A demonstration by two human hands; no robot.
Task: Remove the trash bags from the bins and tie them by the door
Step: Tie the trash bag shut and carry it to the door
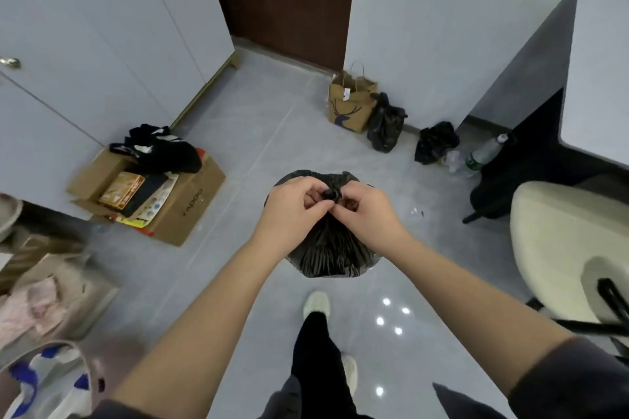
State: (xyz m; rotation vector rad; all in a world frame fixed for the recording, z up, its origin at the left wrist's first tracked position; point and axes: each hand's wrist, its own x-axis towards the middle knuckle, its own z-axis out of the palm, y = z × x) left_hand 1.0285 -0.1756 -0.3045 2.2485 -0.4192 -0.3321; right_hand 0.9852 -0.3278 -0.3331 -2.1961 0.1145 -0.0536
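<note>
Two hands are closed on the gathered neck (329, 194) of a black trash bag (326, 248): the left hand (292, 206) and right hand (367, 211) are pinched round the twisted plastic from either side, seemingly so a knot can be drawn tight. The bag is stood mid-floor (258, 133), well short of the door (282, 0); two other black bags (386, 124) are set along the floor's far edge
</note>
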